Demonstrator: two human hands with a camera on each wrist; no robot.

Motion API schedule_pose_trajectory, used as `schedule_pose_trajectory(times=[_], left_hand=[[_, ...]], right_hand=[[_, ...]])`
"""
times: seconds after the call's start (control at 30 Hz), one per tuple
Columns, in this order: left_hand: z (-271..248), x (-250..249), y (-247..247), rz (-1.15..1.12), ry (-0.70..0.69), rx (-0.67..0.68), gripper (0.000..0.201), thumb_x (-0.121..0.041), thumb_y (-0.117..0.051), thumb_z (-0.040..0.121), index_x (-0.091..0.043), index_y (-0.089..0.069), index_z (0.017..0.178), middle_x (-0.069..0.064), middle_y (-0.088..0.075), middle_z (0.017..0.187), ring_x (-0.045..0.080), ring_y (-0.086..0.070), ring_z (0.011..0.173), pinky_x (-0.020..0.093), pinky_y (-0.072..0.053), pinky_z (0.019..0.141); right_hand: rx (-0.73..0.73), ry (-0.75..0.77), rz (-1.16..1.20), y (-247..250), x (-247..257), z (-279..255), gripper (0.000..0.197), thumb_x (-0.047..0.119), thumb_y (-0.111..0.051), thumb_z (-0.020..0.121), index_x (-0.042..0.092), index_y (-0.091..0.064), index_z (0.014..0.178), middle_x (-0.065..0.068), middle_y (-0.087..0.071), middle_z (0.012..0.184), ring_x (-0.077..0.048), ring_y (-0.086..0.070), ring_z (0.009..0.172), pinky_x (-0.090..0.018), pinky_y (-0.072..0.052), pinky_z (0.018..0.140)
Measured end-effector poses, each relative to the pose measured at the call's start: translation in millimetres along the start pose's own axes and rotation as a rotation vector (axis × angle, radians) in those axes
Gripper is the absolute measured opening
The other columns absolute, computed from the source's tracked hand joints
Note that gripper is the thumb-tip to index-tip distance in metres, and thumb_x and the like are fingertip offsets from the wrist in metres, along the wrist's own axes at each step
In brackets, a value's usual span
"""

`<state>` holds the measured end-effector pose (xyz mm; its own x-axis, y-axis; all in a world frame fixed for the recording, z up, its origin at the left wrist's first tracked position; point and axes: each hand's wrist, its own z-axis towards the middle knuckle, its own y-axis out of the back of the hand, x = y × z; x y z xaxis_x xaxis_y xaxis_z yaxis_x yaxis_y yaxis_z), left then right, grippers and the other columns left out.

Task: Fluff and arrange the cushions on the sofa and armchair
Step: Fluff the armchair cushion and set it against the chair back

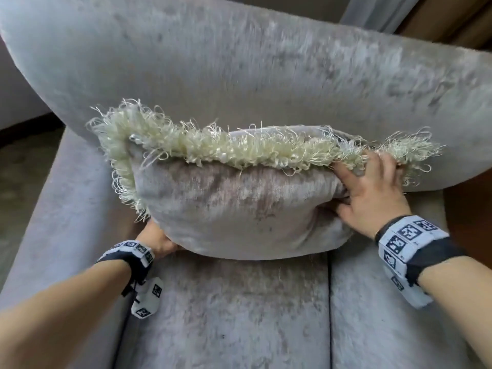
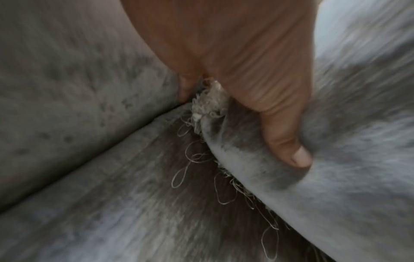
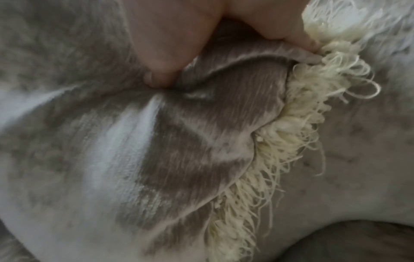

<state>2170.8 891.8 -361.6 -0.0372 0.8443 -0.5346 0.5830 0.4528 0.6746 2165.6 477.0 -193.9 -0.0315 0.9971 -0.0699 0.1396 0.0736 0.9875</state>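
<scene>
A grey velvet cushion (image 1: 234,209) with a cream looped fringe (image 1: 213,147) stands upright on the sofa seat (image 1: 226,310), leaning against a large grey back cushion (image 1: 239,62). My left hand (image 1: 157,239) grips its lower left corner; in the left wrist view the thumb (image 2: 289,141) presses into the cushion fabric (image 2: 336,177) with the fringe (image 2: 208,102) beside it. My right hand (image 1: 372,187) grips the upper right corner, fingers in the fringe. In the right wrist view the thumb (image 3: 161,58) digs into the cushion (image 3: 156,141) and the fingers pinch the fringe (image 3: 302,106).
The sofa's left armrest (image 1: 61,209) runs down the left side. A second seat cushion (image 1: 386,315) lies to the right of a seam. Floor (image 1: 21,161) shows at the far left, and a curtain and wooden surface (image 1: 452,17) at the top right.
</scene>
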Motion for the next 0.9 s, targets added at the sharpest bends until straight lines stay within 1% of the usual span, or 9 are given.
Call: schedule_pose_trajectory(times=[0.1,0.17,0.33,0.4,0.53,0.63,0.73,0.8,0.9], left_hand=[[4,-14,-14,0.008,0.175,0.037,0.032,-0.024,-0.064,0.076,0.007,-0.071,0.082,0.029,-0.067,0.095,0.035,-0.06,0.095,0.039,-0.041,0.085],[6,-6,-24,-0.045,0.289,0.053,0.023,0.002,-0.057,0.088,-0.001,-0.062,0.065,0.032,-0.063,0.087,0.037,-0.056,0.088,0.036,-0.036,0.077],[-8,-13,-21,-0.096,0.418,-0.06,0.021,0.012,-0.06,0.085,-0.008,-0.063,0.077,-0.005,-0.049,0.073,0.008,-0.05,0.07,0.018,-0.034,0.068],[-21,-23,-14,-0.103,0.362,-0.129,0.02,0.002,-0.066,0.081,0.001,-0.066,0.101,-0.005,-0.054,0.089,0.019,-0.049,0.088,0.027,-0.038,0.082],[-44,-27,-5,0.023,0.155,-0.117,0.028,-0.021,-0.057,0.06,-0.003,-0.071,0.076,0.013,-0.071,0.08,0.031,-0.066,0.077,0.033,-0.048,0.071],[-65,-59,21,0.06,-0.066,-0.25,0.023,-0.012,-0.058,0.056,-0.003,-0.07,0.073,0.014,-0.071,0.075,0.026,-0.063,0.072,0.025,-0.038,0.066],[-85,-96,57,0.01,-0.255,-0.378,0.021,-0.003,-0.063,0.062,-0.019,-0.06,0.076,-0.018,-0.064,0.073,0.015,-0.059,0.07,0.02,-0.036,0.064],[-90,-107,83,0.016,-0.333,-0.449,0.029,0.004,-0.061,0.065,-0.024,-0.057,0.073,-0.025,-0.061,0.073,-0.001,-0.053,0.07,0.016,-0.037,0.065],[-94,-115,124,0.116,-0.327,-0.573,0.038,0.021,-0.057,0.064,-0.009,-0.063,0.086,-0.008,-0.066,0.08,0.021,-0.063,0.076,0.025,-0.042,0.067]], right_hand=[[-0.066,0.013,0.038,-18,-4,-3,0.099,0.021,-0.082,0.054,0.04,-0.022,0.131,-0.009,-0.019,0.127,-0.039,-0.018,0.124,-0.073,-0.036,0.09],[-0.074,0.028,0.056,-22,-6,-5,0.101,0.021,-0.079,0.056,0.044,-0.016,0.132,-0.01,-0.019,0.126,-0.038,-0.02,0.122,-0.071,-0.039,0.089],[-0.096,0.062,0.08,-21,-11,-12,0.098,0.017,-0.078,0.057,0.04,-0.023,0.135,-0.012,-0.026,0.123,-0.037,-0.024,0.115,-0.066,-0.041,0.089],[-0.103,0.053,0.083,-18,-14,-18,0.097,0.014,-0.077,0.057,0.039,-0.025,0.135,-0.017,-0.034,0.119,-0.036,-0.027,0.11,-0.064,-0.04,0.089],[-0.106,-0.035,0.161,-12,-21,-42,0.092,0.006,-0.075,0.059,0.035,-0.028,0.133,-0.02,-0.041,0.112,-0.032,-0.028,0.1,-0.056,-0.043,0.082],[-0.095,-0.15,0.219,-7,-36,-70,0.089,0.005,-0.068,0.063,0.033,-0.024,0.135,-0.022,-0.041,0.109,-0.033,-0.028,0.098,-0.054,-0.043,0.081],[-0.127,-0.234,0.263,4,-55,-90,0.09,0.005,-0.066,0.064,0.03,-0.021,0.138,-0.025,-0.042,0.107,-0.035,-0.028,0.098,-0.059,-0.04,0.088],[-0.13,-0.263,0.292,13,-64,-94,0.098,0.004,-0.073,0.064,0.03,-0.018,0.141,-0.027,-0.041,0.109,-0.038,-0.03,0.103,-0.06,-0.038,0.093],[-0.188,-0.264,0.339,27,-64,-89,0.096,0.017,-0.079,0.069,0.029,-0.018,0.142,-0.029,-0.041,0.112,-0.044,-0.035,0.107,-0.06,-0.038,0.093]])
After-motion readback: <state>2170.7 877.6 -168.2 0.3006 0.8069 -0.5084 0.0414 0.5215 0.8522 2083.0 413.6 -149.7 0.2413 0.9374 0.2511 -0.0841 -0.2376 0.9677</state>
